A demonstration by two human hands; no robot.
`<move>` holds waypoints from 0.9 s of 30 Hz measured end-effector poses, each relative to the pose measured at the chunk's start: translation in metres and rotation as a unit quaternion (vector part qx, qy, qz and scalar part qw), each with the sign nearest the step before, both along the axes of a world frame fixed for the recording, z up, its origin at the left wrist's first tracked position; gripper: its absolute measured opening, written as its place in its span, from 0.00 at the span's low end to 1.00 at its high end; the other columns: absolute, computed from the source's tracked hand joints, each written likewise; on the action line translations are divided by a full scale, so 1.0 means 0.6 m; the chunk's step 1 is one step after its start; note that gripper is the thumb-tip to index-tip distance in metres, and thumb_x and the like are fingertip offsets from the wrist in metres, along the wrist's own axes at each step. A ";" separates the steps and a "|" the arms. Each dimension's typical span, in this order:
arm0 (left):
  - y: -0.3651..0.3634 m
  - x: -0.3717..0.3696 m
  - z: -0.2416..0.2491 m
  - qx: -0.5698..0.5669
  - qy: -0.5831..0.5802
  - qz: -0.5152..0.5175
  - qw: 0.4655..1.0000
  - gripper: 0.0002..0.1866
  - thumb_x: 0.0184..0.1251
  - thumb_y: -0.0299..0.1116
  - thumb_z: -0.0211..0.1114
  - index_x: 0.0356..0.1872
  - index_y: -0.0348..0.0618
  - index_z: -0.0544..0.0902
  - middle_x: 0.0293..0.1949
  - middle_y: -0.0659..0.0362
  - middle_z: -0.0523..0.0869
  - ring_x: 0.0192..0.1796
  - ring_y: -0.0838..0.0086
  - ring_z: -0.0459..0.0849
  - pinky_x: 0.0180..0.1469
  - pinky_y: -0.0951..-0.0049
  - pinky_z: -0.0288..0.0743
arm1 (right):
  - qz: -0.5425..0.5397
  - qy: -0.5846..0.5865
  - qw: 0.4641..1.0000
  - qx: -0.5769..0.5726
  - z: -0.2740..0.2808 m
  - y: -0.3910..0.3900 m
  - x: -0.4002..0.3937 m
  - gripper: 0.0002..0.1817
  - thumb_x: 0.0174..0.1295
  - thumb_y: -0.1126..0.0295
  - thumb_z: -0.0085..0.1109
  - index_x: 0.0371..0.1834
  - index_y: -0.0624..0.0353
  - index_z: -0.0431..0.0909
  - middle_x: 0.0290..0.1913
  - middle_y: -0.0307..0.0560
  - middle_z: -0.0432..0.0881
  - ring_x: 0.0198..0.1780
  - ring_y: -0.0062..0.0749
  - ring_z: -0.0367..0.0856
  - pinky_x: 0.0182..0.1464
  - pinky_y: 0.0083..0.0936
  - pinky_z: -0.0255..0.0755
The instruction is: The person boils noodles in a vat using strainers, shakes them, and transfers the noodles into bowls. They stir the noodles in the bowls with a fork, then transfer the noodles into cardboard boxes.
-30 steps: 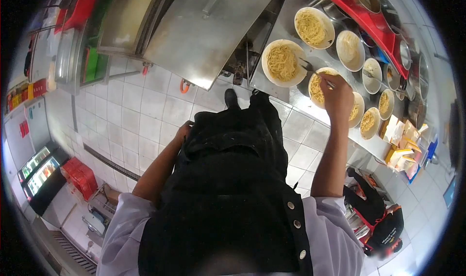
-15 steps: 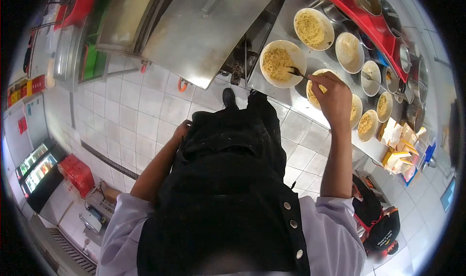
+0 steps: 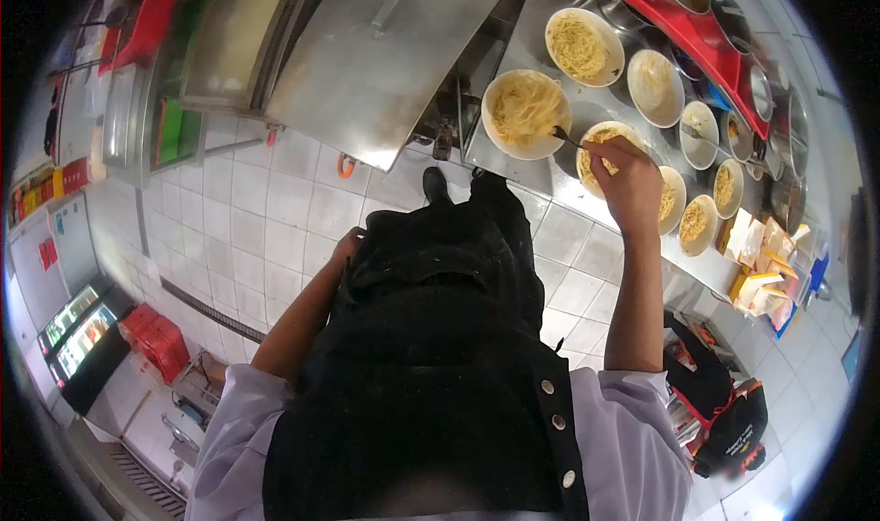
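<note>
My right hand is closed on a fork, whose tines reach into a white bowl of yellow noodles on the steel counter. The hand hovers over a second noodle bowl right beside the first. My left hand rests against my black apron at hip height; its fingers are partly hidden, and nothing shows in it.
Several more noodle bowls line the counter toward the right. A red tray with metal pots sits behind them. Yellow and white cartons lie at the counter's end. A large steel lid slopes at left. White tiled floor below.
My right hand moved the fork from the nearer bowl across into the larger bowl to its left. My left hand stayed at my hip.
</note>
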State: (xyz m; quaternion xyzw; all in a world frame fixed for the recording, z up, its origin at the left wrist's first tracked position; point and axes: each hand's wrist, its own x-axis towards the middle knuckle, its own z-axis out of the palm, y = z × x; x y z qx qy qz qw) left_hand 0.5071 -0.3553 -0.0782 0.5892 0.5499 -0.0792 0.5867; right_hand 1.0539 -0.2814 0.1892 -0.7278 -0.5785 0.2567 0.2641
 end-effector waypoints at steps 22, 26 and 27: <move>0.000 -0.009 -0.016 -0.043 0.035 -0.002 0.998 0.30 0.62 0.44 0.70 0.58 0.35 0.72 0.38 0.48 0.89 0.42 0.61 0.89 0.44 0.66 0.80 | -0.031 -0.267 0.961 -0.065 -0.006 0.036 -0.038 0.08 0.57 0.64 0.63 0.35 0.47 0.90 0.35 0.40 0.86 0.35 0.42 0.86 0.38 0.36 0.80; 0.022 0.007 0.003 -0.093 0.046 0.030 0.994 0.25 0.64 0.43 0.67 0.57 0.39 0.75 0.42 0.50 0.88 0.45 0.64 0.87 0.48 0.68 0.79 | -0.044 -0.008 0.988 -0.146 -0.106 0.047 -0.018 0.11 0.60 0.68 0.60 0.42 0.48 0.90 0.38 0.49 0.89 0.36 0.41 0.87 0.41 0.32 0.79; 0.025 0.001 -0.007 -0.106 0.061 0.010 0.992 0.24 0.65 0.42 0.67 0.57 0.40 0.75 0.43 0.51 0.88 0.45 0.65 0.87 0.49 0.69 0.78 | -0.051 0.074 0.981 -0.171 -0.097 0.046 -0.005 0.12 0.61 0.67 0.62 0.45 0.50 0.90 0.40 0.51 0.89 0.36 0.35 0.87 0.42 0.27 0.78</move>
